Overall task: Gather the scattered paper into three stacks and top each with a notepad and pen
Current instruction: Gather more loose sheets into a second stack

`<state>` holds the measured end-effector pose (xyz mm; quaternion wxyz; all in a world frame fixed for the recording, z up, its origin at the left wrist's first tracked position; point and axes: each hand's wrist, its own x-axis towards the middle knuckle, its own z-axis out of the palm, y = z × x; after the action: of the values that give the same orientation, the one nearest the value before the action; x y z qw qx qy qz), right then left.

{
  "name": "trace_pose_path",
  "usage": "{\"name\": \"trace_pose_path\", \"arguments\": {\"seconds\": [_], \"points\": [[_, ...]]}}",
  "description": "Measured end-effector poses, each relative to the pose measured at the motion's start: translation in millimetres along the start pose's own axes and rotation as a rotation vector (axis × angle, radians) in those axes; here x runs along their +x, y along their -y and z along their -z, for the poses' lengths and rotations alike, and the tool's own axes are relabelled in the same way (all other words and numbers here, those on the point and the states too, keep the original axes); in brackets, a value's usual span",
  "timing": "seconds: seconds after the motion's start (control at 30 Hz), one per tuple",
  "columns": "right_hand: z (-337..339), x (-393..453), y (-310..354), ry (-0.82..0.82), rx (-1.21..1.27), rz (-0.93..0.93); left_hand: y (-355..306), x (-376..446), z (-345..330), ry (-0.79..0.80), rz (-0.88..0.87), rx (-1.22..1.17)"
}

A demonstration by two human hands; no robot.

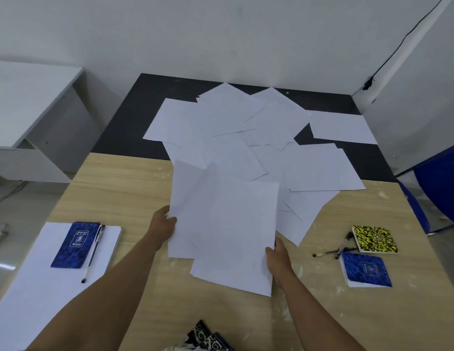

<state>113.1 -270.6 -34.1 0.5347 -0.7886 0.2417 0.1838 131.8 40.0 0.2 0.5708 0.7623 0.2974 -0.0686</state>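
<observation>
I have my left hand (163, 225) gripping the left edge of a loose bundle of sheets (225, 234), and my right hand (277, 259) pinching its lower right edge; the bundle is fanned, sheets askew. Beyond it, the scattered paper (246, 133) overlaps in a heap across the middle of the surface (114, 181). At my left sits a squared stack (25, 282) with a blue notepad (76, 244) and a pen (92, 252) on top. At my right lie a yellow notepad (374, 239), another blue notepad (366, 272) and loose pens (334, 250) just beside them.
</observation>
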Motion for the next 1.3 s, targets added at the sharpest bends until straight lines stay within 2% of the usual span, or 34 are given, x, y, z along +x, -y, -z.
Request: {"name": "trace_pose_path", "arguments": {"seconds": [0.17, 0.27, 0.33, 0.43, 0.6, 0.7, 0.8, 0.9, 1.03, 1.13, 1.3], "points": [[1.3, -2.8, -2.8, -0.024, 0.037, -0.013, -29.4, -4.7, 9.7, -0.269, -0.162, -0.119], [1.8, -2.6, -4.6, -0.028, 0.056, -0.02, -48.5, -2.8, 14.6, -0.428, -0.155, -0.326], [2.2, -4.0, -3.4, -0.022, 0.068, -0.026, -55.1, -0.1, 15.2, -0.454, -0.132, -0.443], [4.4, -7.2, 0.2, -0.005, 0.096, -0.027, -56.4, -4.3, 7.9, -0.367, -0.1, -0.459], [10.6, -12.6, 3.3, 0.05, 0.13, -0.017, -38.7, -21.2, -15.5, -0.125, -0.041, -0.184], [14.2, -12.8, 2.3, 0.084, 0.167, -0.031, -20.3, -37.6, -26.1, 0.035, -0.049, -0.121], [14.1, -8.7, -0.2, 0.107, 0.215, -0.094, -1.7, -44.0, -33.4, 0.114, -0.053, -0.069], [12.4, -2.9, -1.8, 0.073, 0.308, -0.168, 9.8, -43.8, -39.5, 0.17, -0.033, 0.088], [9.7, -7.5, 1.7, 0.07, 0.258, -0.088, 17.1, -40.3, -47.2, 0.229, -0.063, 0.252], [7.3, -10.3, 3.8, 0.061, 0.132, -0.045, 13.7, -40.0, -52.0, 0.214, -0.058, 0.276], [7.6, -8.0, 9.2, 0.02, 0.231, -0.048, 7.2, -34.3, -49.6, 0.171, 0.005, 0.196]]}}
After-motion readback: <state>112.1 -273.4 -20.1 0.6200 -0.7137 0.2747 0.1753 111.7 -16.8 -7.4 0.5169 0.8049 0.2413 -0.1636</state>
